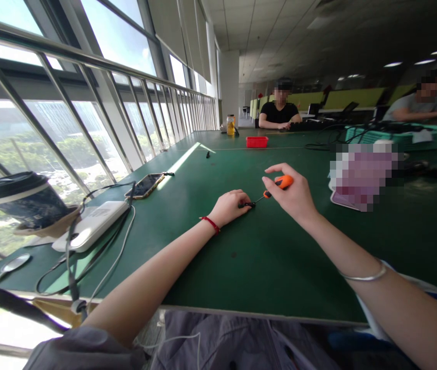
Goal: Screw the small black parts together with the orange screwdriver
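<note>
My left hand rests on the green table, its fingers closed on a small black part held against the top. What kind of part it is, I cannot make out. An orange-handled screwdriver lies in my right hand, tilted, with its shaft pointing down and left. Its tip meets or nearly meets the black part. The thumb and index finger of that hand are spread apart, while the handle sits against the palm and the other fingers, which are partly hidden.
A red tray and a jar stand farther back. On the left are a phone, a white power bank, cables and a cup. A green basket is at right. Two people sit beyond.
</note>
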The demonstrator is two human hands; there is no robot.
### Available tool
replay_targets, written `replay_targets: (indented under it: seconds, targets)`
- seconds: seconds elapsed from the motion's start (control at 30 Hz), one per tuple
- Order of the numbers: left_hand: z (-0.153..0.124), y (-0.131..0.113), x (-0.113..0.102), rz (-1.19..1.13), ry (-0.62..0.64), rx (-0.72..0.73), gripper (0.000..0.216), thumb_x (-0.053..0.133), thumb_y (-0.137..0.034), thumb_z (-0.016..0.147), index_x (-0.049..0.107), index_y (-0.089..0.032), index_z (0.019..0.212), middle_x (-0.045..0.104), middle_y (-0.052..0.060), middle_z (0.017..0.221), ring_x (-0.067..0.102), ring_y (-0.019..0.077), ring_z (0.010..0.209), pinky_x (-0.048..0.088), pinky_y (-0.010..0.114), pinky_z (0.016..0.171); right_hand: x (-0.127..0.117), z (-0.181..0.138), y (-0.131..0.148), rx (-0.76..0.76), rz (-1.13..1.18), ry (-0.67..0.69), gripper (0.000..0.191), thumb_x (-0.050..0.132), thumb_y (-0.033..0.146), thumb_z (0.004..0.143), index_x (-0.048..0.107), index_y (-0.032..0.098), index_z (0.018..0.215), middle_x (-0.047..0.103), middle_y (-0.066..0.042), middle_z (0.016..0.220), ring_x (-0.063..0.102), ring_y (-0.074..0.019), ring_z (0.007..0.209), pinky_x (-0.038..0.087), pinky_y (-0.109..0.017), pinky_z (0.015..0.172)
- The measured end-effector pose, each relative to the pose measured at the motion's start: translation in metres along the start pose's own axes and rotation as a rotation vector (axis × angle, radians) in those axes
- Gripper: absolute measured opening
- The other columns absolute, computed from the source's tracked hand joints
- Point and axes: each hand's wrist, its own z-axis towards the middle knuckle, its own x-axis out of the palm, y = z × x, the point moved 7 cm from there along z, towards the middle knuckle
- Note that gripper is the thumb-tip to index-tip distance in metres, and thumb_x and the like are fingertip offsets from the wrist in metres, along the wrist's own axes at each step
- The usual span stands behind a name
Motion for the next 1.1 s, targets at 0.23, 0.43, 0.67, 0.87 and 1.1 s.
replay_targets:
  seconds: [0.23, 0.43, 0.67, 0.87, 1.1]
  targets:
    - [0.0000, -0.0002, -0.0001, 0.000, -0.017, 0.012, 0.012, 0.057, -0.027, 0.079, 0.064, -0.019, 0.085, 0.062, 0.001, 0.085, 0.059, 0.0148, 0.080, 0.044, 0.024, 0.067, -0.0060, 0.0003, 0.0022, -0.045, -0.056, -0.095, 0.045, 0.061, 0.039, 0.069, 0.050, 0.022, 0.109, 0.056, 0.002, 0.070, 0.053, -0.0157, 0.058, 0.043, -0.032, 0.066]
    - [0.0001, -0.0009, -0.0004, -0.004, -0.015, 0.017, 0.012, 0.057, -0.027, 0.079, 0.063, -0.019, 0.084, 0.061, 0.001, 0.085, 0.058, 0.0146, 0.080, 0.044, 0.024, 0.067, -0.0028, -0.0003, -0.0010, 0.011, -0.037, -0.031, 0.029, 0.054, 0.050, 0.076, 0.059, 0.023, 0.085, 0.056, 0.001, 0.063, 0.052, -0.0155, 0.057, 0.041, -0.029, 0.060]
    - [0.0001, -0.0011, -0.0001, -0.005, -0.019, 0.026, 0.012, 0.056, -0.027, 0.080, 0.063, -0.019, 0.086, 0.061, 0.001, 0.086, 0.058, 0.0146, 0.080, 0.044, 0.024, 0.067, -0.0046, 0.0007, 0.0005, -0.050, -0.035, -0.084, 0.039, 0.058, 0.036, 0.072, 0.051, 0.021, 0.108, 0.058, 0.001, 0.073, 0.054, -0.0157, 0.059, 0.043, -0.032, 0.068]
    - [-0.0001, -0.0012, 0.0000, 0.004, -0.014, 0.032, 0.012, 0.056, -0.027, 0.080, 0.063, -0.019, 0.085, 0.061, 0.000, 0.086, 0.058, 0.0146, 0.081, 0.044, 0.024, 0.067, -0.0040, 0.0004, -0.0010, 0.036, -0.020, -0.025, 0.028, 0.054, 0.048, 0.076, 0.060, 0.021, 0.081, 0.056, 0.000, 0.064, 0.054, -0.0167, 0.061, 0.041, -0.029, 0.062]
    - [-0.0003, -0.0007, 0.0003, -0.003, -0.028, 0.039, 0.011, 0.057, -0.027, 0.080, 0.063, -0.020, 0.085, 0.061, 0.000, 0.085, 0.058, 0.0144, 0.080, 0.043, 0.024, 0.067, -0.0058, 0.0018, 0.0010, -0.007, 0.002, -0.060, 0.036, 0.060, 0.033, 0.069, 0.055, 0.021, 0.103, 0.057, 0.001, 0.071, 0.053, -0.0151, 0.058, 0.043, -0.030, 0.065]
